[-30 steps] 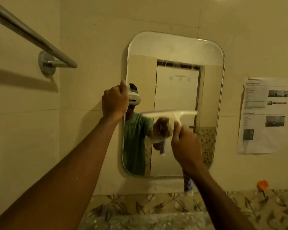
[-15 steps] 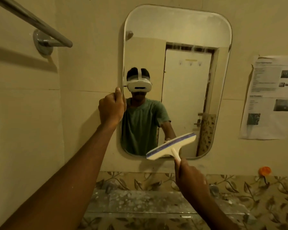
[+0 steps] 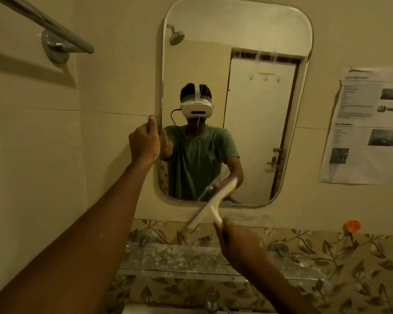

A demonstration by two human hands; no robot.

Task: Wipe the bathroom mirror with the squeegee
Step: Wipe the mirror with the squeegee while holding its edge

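The left hand [image 3: 144,143] is gripping the mirror [image 3: 247,37] at its 9 o'clock edge, fingers curling round the rim and thumb pointing up. The right hand [image 3: 238,243] is closing round the handle of the pale squeegee [image 3: 210,206], seen from the back. The squeegee is sitting at the mirror's 6 o'clock, its blade slanting, the upper end lying over the bottom rim and the lower end hanging over the tiled wall below; blur is hiding whether it is touching the glass. A printed sheet [image 3: 368,125] is hanging at the mirror's 3 o'clock, its lines and dark photos too blurred to read. A towel bar [image 3: 43,21] is jutting out at 10 o'clock, and a glass shelf [image 3: 179,257] is running below.
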